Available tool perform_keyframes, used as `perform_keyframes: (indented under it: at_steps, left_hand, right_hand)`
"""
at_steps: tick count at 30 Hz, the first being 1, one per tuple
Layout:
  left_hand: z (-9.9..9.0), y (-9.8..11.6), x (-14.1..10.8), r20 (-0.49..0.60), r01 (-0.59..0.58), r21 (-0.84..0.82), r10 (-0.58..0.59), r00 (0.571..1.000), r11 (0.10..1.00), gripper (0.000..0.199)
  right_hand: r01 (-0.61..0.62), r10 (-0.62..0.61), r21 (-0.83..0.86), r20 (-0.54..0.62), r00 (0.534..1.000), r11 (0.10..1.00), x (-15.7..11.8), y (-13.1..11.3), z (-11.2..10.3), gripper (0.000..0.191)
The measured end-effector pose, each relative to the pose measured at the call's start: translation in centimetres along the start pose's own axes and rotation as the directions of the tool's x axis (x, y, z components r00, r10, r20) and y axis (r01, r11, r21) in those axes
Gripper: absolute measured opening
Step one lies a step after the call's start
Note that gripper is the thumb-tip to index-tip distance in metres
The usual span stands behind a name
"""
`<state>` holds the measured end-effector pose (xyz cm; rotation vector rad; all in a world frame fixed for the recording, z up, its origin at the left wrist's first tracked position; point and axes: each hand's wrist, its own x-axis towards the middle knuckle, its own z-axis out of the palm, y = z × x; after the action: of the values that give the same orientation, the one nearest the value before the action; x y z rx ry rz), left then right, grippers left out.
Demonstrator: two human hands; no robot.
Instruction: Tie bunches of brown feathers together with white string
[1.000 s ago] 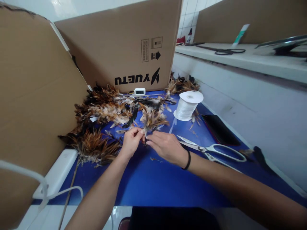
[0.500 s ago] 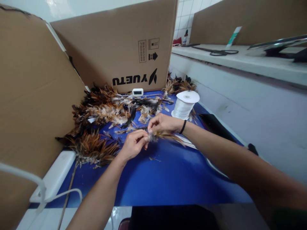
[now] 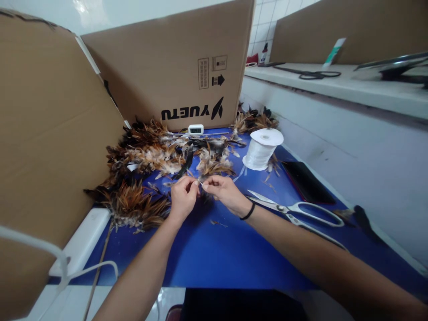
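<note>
Nearest you, above the blue surface (image 3: 240, 261), your left hand (image 3: 184, 195) and right hand (image 3: 225, 191) almost meet, thumb and finger of each pinching at the pale base of a fanned bunch of tan-and-brown feathers (image 3: 219, 168). The work looks partway: the bunch is gathered but not yet set down, and whether its base is wrapped is too small to tell. Its long axis seems to run from your fingertips toward the far right, the darker tips fanning that way.

To the left lies a full heap of rust-brown feathers (image 3: 137, 207); to the right, white-handled metal scissors (image 3: 287, 208) lie untouched. Farther right stands a white ribbon spool (image 3: 261, 151). On the far left, many mixed loose feathers (image 3: 147, 156) seem left to sort through.
</note>
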<state>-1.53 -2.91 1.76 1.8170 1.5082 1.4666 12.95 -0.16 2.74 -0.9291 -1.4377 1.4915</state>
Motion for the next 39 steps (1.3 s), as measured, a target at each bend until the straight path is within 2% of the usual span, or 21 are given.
perform_keyframes:
  at_steps: [3, 6, 9, 17, 21, 25, 30, 32, 34, 36, 37, 39]
  left_hand:
    - [0.0, 0.4, -0.1, -0.02, -0.152, 0.229, 0.16, 0.987, 0.961, 0.018]
    - [0.3, 0.5, -0.2, 0.011, -0.258, 0.341, 0.27, 0.963, 0.904, 0.016]
    - [0.6, 0.3, -0.3, 0.048, -0.319, 0.435, 0.332, 0.942, 0.842, 0.018]
    - [1.2, -0.2, -0.8, 0.242, -0.445, 0.682, 0.395, 0.886, 0.58, 0.024]
    - [1.4, 0.1, -0.9, 0.278, -0.485, 0.696, 0.423, 0.862, 0.53, 0.025]
    - [1.4, 0.4, -1.1, 0.298, -0.501, 0.707, 0.431, 0.851, 0.5, 0.027]
    - [1.6, 0.1, -1.1, 0.29, -0.51, 0.674, 0.444, 0.848, 0.535, 0.027]
    - [1.6, 0.0, -1.1, 0.26, -0.507, 0.62, 0.453, 0.853, 0.599, 0.024]
    - [1.5, 0.1, -1.0, 0.191, -0.474, 0.521, 0.444, 0.876, 0.71, 0.02]
    - [1.2, 0.2, -0.9, 0.079, -0.371, 0.385, 0.37, 0.926, 0.845, 0.017]
    - [1.0, 0.3, -0.8, 0.024, -0.285, 0.298, 0.292, 0.956, 0.911, 0.016]
    - [0.8, 0.2, -0.5, -0.042, -0.048, 0.077, 0.051, 0.998, 0.996, 0.019]
  right_hand:
    - [0.087, -0.102, -0.151, -0.1, 0.99, 0.985, -0.1, 0.5, 0.3, 0.012]
    - [0.1, -0.138, -0.251, -0.139, 0.981, 0.963, 0.0, 1.1, 0.5, 0.015]
    - [0.104, -0.154, -0.264, -0.178, 0.972, 0.959, 0.2, 1.7, 0.6, 0.016]
    - [0.093, -0.14, -0.176, -0.278, 0.95, 0.98, 0.4, 2.1, 0.9, 0.021]
    - [0.076, -0.134, -0.192, -0.309, 0.942, 0.978, 0.4, 2.2, 0.8, 0.03]
    - [0.044, -0.072, -0.102, -0.292, 0.954, 0.994, 0.5, 2.0, 0.7, 0.028]
    - [0.002, 0.013, 0.053, -0.277, 0.961, 0.999, 0.6, 1.4, 0.6, 0.022]
    - [-0.01, 0.033, 0.083, -0.279, 0.96, 0.997, 0.6, 1.3, 0.4, 0.022]
    - [-0.031, 0.057, 0.099, -0.276, 0.96, 0.995, 0.5, 1.1, 0.2, 0.022]
    - [-0.044, 0.073, 0.113, -0.263, 0.962, 0.993, 0.5, 0.9, 0.0, 0.022]
    - [-0.044, 0.073, 0.117, -0.255, 0.964, 0.992, 0.5, 0.8, -0.2, 0.022]
    - [-0.037, 0.064, 0.116, -0.236, 0.97, 0.993, 0.6, 0.6, -0.4, 0.022]
